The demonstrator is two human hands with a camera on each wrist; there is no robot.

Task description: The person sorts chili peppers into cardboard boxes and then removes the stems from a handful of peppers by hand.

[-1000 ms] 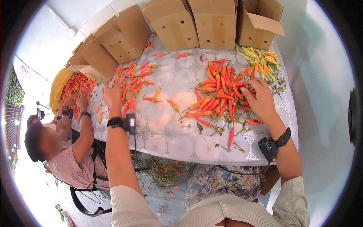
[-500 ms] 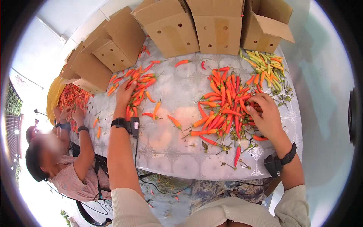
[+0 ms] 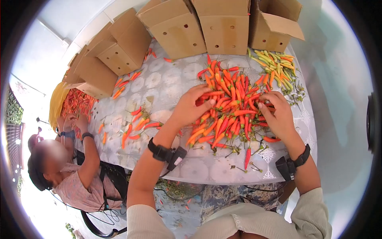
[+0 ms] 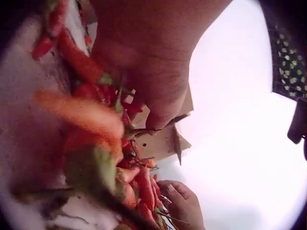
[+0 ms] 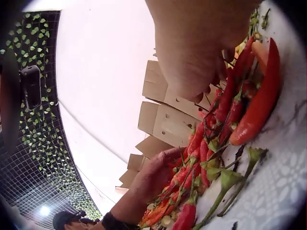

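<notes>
In the head view, chillies lie heaped on the worktop between the left hand and right hand, both touching them. Left wrist: chillies crowd beside the left hand, its grasp unclear. Right wrist: the right hand's grasp cannot be told either.

This person is wearing a ribbed cream top, blue-grey floral bottoms and black wrist straps bearing dark boxes with thin black cables.
</notes>
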